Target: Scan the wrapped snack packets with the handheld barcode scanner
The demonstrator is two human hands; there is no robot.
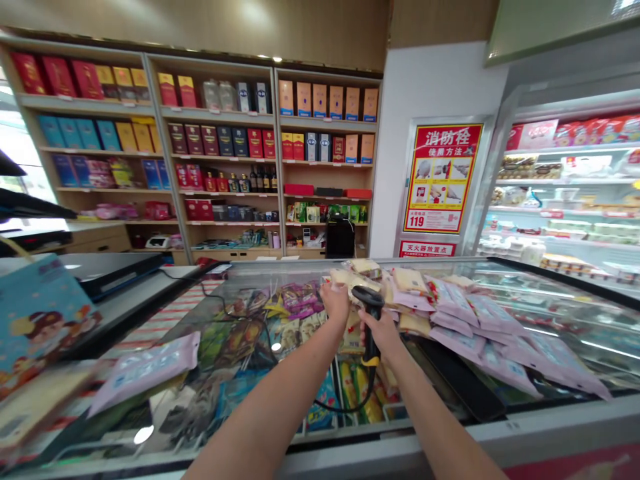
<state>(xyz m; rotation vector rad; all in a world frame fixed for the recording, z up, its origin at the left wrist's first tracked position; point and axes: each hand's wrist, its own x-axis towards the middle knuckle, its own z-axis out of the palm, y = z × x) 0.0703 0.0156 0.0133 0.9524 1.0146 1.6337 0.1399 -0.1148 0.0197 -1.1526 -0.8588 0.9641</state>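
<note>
My right hand [381, 331] is wrapped around the handle of a black and yellow barcode scanner [369, 297], which stands upright with its cable looping down and left. Beside it, my left hand [335, 298] is closed at the edge of a pale yellow food packet [351, 341]; part of the packet is hidden behind the scanner and my forearm. Both hands are above the glass top of a chest freezer. Just right of the scanner lies a heap of pale pink food packets [457, 310], with a few cream-coloured packets [410, 280] near its back.
The freezer's glass [235, 280] shows colourful frozen packs underneath. A single pink packet [150, 367] lies at left, near a blue cartoon bag [40, 320]. A black flat object [457, 377] rests below the heap. Shelves of boxes [220, 140] stand behind; a refrigerated display [565, 200] is at right.
</note>
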